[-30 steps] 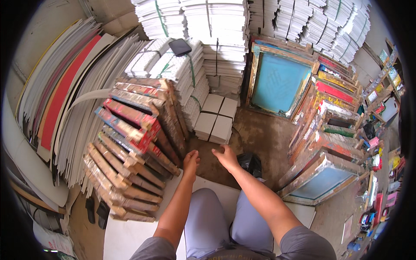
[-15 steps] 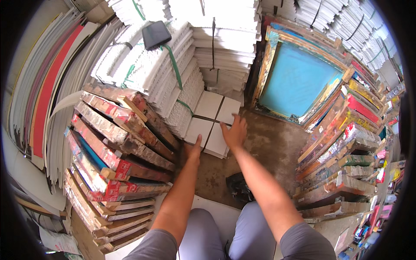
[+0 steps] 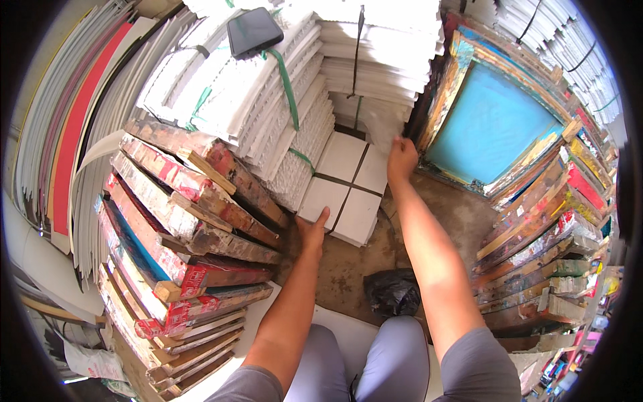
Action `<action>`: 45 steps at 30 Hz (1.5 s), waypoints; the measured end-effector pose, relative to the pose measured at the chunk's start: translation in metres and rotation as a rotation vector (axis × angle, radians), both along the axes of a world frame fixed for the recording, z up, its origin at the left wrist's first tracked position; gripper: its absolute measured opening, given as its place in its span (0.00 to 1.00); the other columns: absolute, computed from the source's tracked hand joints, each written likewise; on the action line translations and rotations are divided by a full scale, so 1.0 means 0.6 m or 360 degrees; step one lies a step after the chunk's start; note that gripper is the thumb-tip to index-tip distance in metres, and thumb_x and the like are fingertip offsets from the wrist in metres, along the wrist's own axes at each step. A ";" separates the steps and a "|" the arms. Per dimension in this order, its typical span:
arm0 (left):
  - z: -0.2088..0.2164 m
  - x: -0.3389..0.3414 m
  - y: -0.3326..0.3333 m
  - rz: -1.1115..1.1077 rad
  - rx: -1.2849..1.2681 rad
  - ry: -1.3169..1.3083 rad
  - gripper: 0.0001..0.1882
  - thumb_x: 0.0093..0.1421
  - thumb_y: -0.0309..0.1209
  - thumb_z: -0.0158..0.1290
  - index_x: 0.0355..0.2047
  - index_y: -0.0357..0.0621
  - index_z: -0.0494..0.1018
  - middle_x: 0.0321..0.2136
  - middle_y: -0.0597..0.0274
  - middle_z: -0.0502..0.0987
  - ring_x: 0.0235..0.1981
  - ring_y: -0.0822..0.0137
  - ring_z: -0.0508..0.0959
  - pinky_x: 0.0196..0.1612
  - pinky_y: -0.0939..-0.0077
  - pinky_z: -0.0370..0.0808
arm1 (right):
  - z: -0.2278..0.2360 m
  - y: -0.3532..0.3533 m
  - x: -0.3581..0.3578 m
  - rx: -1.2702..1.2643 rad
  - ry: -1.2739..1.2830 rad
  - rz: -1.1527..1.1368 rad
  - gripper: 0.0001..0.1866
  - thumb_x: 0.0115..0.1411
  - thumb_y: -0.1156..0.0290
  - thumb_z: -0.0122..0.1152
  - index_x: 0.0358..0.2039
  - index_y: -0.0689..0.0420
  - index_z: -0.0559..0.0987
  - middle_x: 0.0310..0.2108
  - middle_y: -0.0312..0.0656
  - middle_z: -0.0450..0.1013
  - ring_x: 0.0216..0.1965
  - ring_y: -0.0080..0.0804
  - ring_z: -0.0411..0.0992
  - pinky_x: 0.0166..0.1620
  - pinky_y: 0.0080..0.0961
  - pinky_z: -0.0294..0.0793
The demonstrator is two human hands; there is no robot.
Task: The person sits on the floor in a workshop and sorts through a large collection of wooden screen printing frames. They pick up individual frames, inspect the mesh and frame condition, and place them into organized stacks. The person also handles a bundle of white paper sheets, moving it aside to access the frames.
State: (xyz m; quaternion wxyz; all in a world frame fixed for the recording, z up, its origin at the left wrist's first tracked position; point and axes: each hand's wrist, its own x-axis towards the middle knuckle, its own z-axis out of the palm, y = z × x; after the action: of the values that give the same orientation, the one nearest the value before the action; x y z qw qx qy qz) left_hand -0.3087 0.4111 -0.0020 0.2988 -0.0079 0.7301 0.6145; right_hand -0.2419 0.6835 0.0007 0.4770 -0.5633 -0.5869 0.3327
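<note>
A strapped bundle of white cards or sheets point(image 3: 339, 159) stands low on the floor between taller stacks, crossed by dark straps. My left hand point(image 3: 312, 231) is at its near left corner, thumb raised and apart; the other fingers are partly hidden. At the bundle's right side, my right hand point(image 3: 402, 161) is closed, pinching a crumpled piece of translucent plastic film point(image 3: 383, 127). That film hangs over the bundle's far right corner, against the stack behind.
Tall white paper stacks point(image 3: 234, 100) rise behind, a dark phone point(image 3: 254, 32) on top. Wooden frames crowd the left point(image 3: 181, 194) and right point(image 3: 536, 234). A blue-meshed screen frame point(image 3: 495, 124) leans at right. A black plastic bag point(image 3: 392, 293) lies near my knees.
My right hand has moved from above the bundle to its far right side and now pinches the film. My left hand stays by the near left corner. The view has shifted slightly.
</note>
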 end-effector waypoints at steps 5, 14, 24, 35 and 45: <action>0.021 0.078 -0.002 0.0212 0.0089 0.0124 0.50 0.52 0.34 0.73 0.67 0.36 0.55 0.63 0.46 0.62 0.62 0.55 0.66 0.65 0.65 0.62 | 0.030 -0.068 0.132 0.0084 0.0020 -0.0022 0.08 0.55 0.72 0.65 0.25 0.61 0.75 0.21 0.43 0.72 0.25 0.36 0.70 0.33 0.36 0.70; 0.075 0.141 -0.092 0.0266 0.0032 0.0631 0.46 0.47 0.35 0.76 0.61 0.39 0.62 0.54 0.47 0.60 0.58 0.52 0.64 0.62 0.60 0.64 | 0.010 -0.178 0.287 -0.0157 0.0430 -0.0100 0.11 0.51 0.87 0.54 0.34 0.61 0.79 0.34 0.41 0.74 0.39 0.33 0.74 0.48 0.30 0.72; 0.130 0.179 -0.305 0.0306 -0.0121 0.0956 0.44 0.50 0.33 0.74 0.61 0.34 0.61 0.59 0.43 0.55 0.61 0.49 0.58 0.66 0.54 0.58 | 0.088 -0.278 0.399 0.0112 -0.0212 0.0196 0.08 0.52 0.83 0.56 0.33 0.64 0.80 0.34 0.52 0.75 0.40 0.53 0.75 0.46 0.42 0.72; 0.140 0.192 -0.343 0.0320 -0.0184 0.0913 0.44 0.52 0.32 0.73 0.64 0.33 0.60 0.60 0.41 0.55 0.60 0.50 0.63 0.65 0.59 0.63 | 0.178 -0.396 0.480 -0.0246 -0.0110 0.0500 0.13 0.42 0.73 0.70 0.29 0.64 0.80 0.32 0.50 0.76 0.35 0.49 0.76 0.43 0.38 0.75; 0.137 0.171 -0.359 0.0129 -0.0102 0.0777 0.46 0.50 0.40 0.73 0.65 0.38 0.62 0.61 0.37 0.60 0.63 0.43 0.62 0.65 0.55 0.61 | 0.168 -0.428 0.455 -0.0472 0.0234 0.0638 0.16 0.49 0.86 0.56 0.39 0.64 0.83 0.38 0.46 0.81 0.42 0.36 0.79 0.49 0.29 0.75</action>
State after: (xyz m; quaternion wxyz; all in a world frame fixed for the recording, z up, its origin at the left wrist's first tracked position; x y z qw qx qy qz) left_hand -0.2063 0.1955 0.0804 0.0883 0.1021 0.7988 0.5862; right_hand 0.0310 0.4268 0.1017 0.3552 -0.4739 -0.5953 0.5430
